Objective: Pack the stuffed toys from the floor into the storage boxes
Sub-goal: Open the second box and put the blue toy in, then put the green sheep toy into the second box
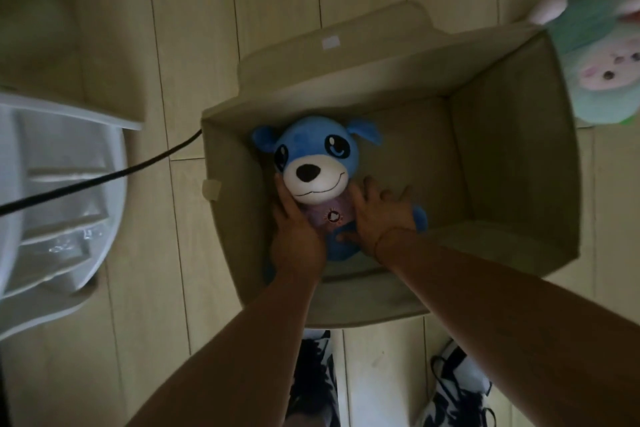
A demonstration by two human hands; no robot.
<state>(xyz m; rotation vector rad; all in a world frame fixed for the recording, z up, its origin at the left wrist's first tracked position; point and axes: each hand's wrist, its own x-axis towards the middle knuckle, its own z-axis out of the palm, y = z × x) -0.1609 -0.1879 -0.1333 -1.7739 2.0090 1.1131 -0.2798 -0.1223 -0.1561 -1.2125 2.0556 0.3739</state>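
Note:
A blue plush dog [317, 163] with a white muzzle and lilac chest lies face up inside an open beige fabric storage box [512, 135], against its left wall. My left hand [294, 236] holds the toy's left side, fingers running up beside its muzzle. My right hand [381, 211] lies on the toy's right side with fingers spread and fairly straight. A mint-green plush with a pink face [599, 66] lies on the floor just beyond the box's far right corner.
The box's lid flap [332, 42] lies open on the wooden floor behind it. A black cable [104, 180] runs from the left to the box. A white plastic object [59, 201] stands at the left. My two shoes [315, 378] are at the box's near edge.

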